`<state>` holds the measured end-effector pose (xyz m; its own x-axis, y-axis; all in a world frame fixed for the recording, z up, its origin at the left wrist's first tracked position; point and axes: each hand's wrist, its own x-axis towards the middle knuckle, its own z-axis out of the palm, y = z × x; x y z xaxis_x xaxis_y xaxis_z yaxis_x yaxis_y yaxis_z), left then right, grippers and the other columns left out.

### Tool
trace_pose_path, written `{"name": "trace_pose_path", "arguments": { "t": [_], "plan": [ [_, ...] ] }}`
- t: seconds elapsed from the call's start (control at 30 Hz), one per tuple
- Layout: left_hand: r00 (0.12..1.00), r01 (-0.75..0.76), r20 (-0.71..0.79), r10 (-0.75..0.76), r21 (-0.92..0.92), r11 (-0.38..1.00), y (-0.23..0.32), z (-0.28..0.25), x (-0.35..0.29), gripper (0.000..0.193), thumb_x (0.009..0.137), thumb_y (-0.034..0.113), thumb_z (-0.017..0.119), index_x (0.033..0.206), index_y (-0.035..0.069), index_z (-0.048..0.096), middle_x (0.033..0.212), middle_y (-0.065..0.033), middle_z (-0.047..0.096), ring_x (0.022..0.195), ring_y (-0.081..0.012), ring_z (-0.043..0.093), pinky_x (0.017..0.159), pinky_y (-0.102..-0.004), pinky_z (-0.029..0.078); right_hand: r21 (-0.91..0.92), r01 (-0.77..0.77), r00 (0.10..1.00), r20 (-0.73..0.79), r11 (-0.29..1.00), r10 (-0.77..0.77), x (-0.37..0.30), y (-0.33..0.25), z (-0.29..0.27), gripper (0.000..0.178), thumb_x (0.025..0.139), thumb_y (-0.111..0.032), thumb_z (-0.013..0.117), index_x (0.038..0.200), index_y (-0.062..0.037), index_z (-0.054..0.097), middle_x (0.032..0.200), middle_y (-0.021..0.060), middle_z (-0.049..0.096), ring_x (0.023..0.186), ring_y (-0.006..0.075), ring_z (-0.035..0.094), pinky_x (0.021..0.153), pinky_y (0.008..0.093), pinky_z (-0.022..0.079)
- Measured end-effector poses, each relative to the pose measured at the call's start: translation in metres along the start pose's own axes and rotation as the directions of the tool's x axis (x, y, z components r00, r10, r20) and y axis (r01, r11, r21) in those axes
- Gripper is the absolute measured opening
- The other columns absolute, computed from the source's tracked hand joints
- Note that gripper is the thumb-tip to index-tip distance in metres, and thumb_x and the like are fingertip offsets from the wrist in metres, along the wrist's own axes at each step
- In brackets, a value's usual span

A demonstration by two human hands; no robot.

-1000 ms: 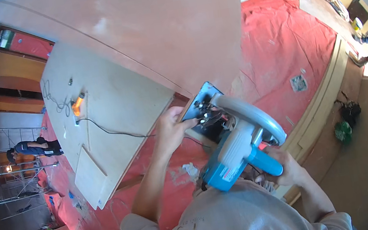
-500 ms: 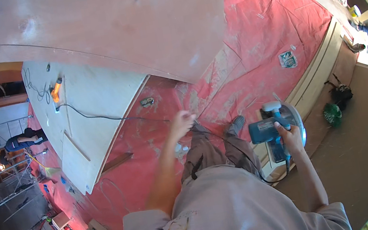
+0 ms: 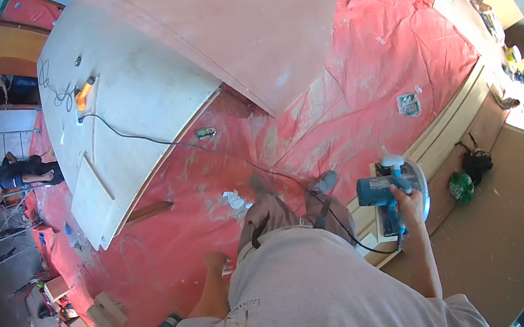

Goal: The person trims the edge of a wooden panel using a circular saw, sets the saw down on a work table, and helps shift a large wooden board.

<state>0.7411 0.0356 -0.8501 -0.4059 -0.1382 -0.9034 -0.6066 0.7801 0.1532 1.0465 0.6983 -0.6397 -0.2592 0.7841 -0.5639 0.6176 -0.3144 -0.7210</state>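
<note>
My right hand is closed round the handle of a teal circular saw, held to the right of my legs. Its disc-shaped guard faces away to the right. From the saw a black cord loops past my thigh and runs over the floor to a pale board at the left. My left hand hangs low beside my left hip, away from the cord; its fingers are too unclear to read.
A large brownish panel juts in from the top. An orange power tool lies on the pale board. Red sheeting covers the floor, with crumpled white scraps. Long planks and a brown sheet lie right. People work farther off.
My left hand has dropped from the cord in front of me back to my left hip. The cord now spans slack across my leg. The saw stays in my right hand. My view has shifted.
</note>
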Motion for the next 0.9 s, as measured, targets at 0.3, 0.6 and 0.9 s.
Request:
{"name": "trace_pose_path", "arguments": {
  "t": [0.3,0.6,0.9],
  "plan": [
    [0.657,-0.717,-0.123,0.744,0.204,0.667,0.093,-0.040,0.039,0.014,0.088,0.010,0.070,0.098,0.002,0.074,0.074,-0.0114,0.069,0.068,-0.0227,0.073,0.053,-0.0373,0.058,-0.057,0.248,0.949,0.217,0.967,-0.230,-0.089,-0.083,0.129,0.030,0.088,-0.027,0.083,0.077,-0.0040,0.067,0.062,-0.0009,0.058,0.051,0.0097,0.052,0.049,0.0298,0.039],
    [0.772,-0.625,-0.385,0.506,-0.315,0.714,0.063,-0.169,0.014,0.019,0.088,0.013,0.065,0.099,0.000,0.072,0.081,-0.0127,0.072,0.061,-0.0201,0.072,0.052,-0.0351,0.058,-0.035,0.482,0.799,0.427,0.875,-0.423,-0.225,-0.211,0.304,0.032,0.090,-0.027,0.081,0.074,-0.0054,0.064,0.060,-0.0019,0.056,0.053,0.0076,0.050,0.051,0.0278,0.037],
    [0.918,-0.360,-0.392,0.061,-0.760,0.541,-0.110,-0.238,0.023,0.013,0.090,0.007,0.065,0.099,-0.001,0.069,0.075,-0.0113,0.066,0.055,-0.0199,0.066,0.048,-0.0320,0.055,0.099,0.599,0.498,0.731,0.795,-0.467,-0.278,-0.307,0.509,0.024,0.091,-0.021,0.082,0.095,-0.0007,0.070,0.070,-0.0039,0.059,0.061,0.0059,0.051,0.054,0.0276,0.037]
  ]
}}
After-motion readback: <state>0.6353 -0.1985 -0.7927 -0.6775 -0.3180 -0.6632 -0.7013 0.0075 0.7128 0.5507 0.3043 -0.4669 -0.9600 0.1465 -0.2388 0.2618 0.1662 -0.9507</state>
